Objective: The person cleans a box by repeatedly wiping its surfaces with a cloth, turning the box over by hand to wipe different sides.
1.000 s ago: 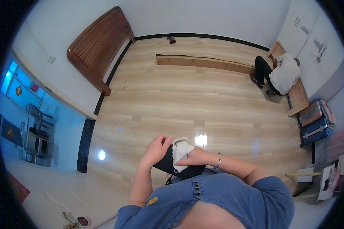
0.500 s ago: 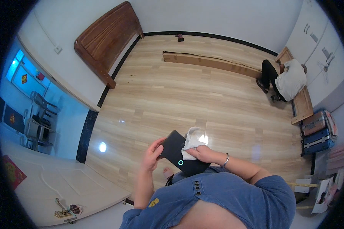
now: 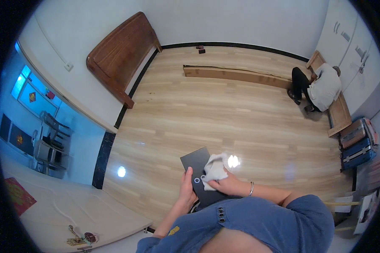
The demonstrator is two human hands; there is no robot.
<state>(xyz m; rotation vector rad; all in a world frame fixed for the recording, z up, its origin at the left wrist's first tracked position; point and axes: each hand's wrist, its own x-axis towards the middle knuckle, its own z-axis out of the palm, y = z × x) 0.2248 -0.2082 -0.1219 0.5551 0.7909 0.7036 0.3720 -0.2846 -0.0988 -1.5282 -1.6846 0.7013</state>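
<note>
A flat, dark grey rectangular panel (image 3: 195, 158) with two small pale rings on its face is held in front of my body, above the floor. My left hand (image 3: 186, 190) grips its left edge, thumb on the near face and the other fingers mostly hidden behind. A crumpled white cloth (image 3: 215, 169) is bunched in my right hand (image 3: 231, 184), which wears a bracelet. The cloth rests against the right part of the panel, covering some of it. What the panel belongs to cannot be told.
A person (image 3: 323, 86) crouches at the far right over a wooden board (image 3: 341, 113), beside a long cardboard box (image 3: 236, 75). A wooden headboard (image 3: 121, 55) leans on the left wall. Suitcases (image 3: 355, 154) stand at right; a white door (image 3: 67, 211) is open at near left.
The panel has turned to show a lighter grey face with two rings instead of one. My left hand has shifted lower along its edge, and the cloth has moved slightly down and right.
</note>
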